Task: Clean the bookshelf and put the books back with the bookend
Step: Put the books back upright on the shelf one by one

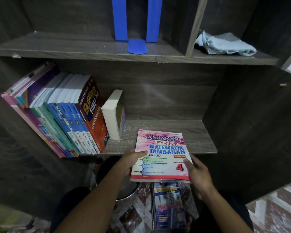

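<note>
- The pink workbook (161,155) is gripped at both side edges. The left hand (133,161) is curled round the left edge with its thumb on the cover. The right hand (197,174) is clamped on the lower right edge in the same way.
- The workbook is held flat and face up between the hands. Its far end rests over the front of the lower shelf (191,132) and its near end hangs out over the floor. The two-sided grip is judged to keep the thin cover from sagging while it is guided in.
- A row of books (62,115) is seen up and to the left of the left hand, leaning leftward against the cabinet side. A thick book (113,115) stands at the row's right end, a little apart from it, with its page edges turned outward.
- The lean suggests the row is unsupported on its open side, where a bookend would be wanted.
- The blue bookend (120,21) stands well above the hands on the upper shelf (74,46), apparently parked there until the books are in.
- A pale cloth (225,43) lies crumpled up and to the right of the right hand, in the small upper compartment.
- One more book (170,206) lies on the floor just below the hands, not yet shelved.
- The workbook is judged to need turning upright before it is slid against the thick book.
</note>
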